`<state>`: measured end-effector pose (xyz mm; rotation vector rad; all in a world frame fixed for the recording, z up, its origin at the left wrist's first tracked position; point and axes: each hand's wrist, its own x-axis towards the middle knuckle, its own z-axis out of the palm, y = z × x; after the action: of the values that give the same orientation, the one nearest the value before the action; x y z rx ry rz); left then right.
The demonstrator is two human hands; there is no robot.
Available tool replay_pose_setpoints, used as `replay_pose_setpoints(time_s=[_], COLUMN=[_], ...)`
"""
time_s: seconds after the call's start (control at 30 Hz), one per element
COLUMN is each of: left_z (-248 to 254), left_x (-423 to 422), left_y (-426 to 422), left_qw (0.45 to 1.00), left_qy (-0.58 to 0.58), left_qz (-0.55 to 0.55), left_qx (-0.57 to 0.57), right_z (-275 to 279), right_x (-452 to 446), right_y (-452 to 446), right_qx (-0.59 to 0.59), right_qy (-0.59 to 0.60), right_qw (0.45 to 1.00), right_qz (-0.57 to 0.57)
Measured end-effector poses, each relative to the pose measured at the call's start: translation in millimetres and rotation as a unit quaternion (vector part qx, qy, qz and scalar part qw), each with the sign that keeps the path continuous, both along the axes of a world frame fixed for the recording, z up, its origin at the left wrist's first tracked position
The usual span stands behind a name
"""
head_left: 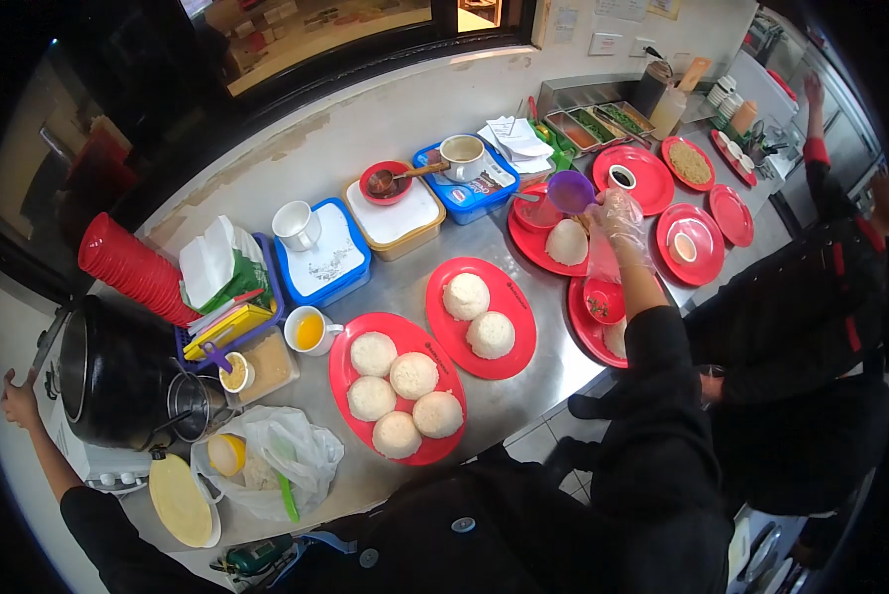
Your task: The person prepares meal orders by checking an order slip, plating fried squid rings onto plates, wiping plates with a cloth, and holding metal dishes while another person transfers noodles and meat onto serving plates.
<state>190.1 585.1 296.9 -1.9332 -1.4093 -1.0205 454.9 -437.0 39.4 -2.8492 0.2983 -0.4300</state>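
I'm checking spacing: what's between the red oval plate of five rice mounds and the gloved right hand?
Head view: red oval plate with two mounds, bare steel, then red plate with one.

No wording could be read for certain; the blue rectangular plastic tub (486, 200) bore pale lettering on its printed lid, too blurred to spell out; small dark print marked the rim of the red oval plate with two rice mounds (510, 297); the white paper sheet on the wall (621, 8) carried print too small to read.
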Motion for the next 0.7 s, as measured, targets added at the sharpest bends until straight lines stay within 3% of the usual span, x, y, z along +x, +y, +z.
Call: replay_pose_setpoints(time_s=[0.17,0.67,0.7], left_z=[0,9,13], left_x=[-1,0,0], left_y=[2,-10,-12], left_qw=[1.0,0.996,0.992], left_qy=[-0.001,0.05,0.083], left_qz=[-0.009,-0.036,-0.078], left_qx=[-0.004,0.07,0.045], right_z=[-4,14,16], right_x=[-5,-10,-8], right_y=[4,21,20], right_qx=[-0.022,-0.076,-0.076], right_qy=[-0.094,-0.101,-0.105], right_qw=[0.995,0.992,0.992], right_qz=[0.022,-0.009,-0.003])
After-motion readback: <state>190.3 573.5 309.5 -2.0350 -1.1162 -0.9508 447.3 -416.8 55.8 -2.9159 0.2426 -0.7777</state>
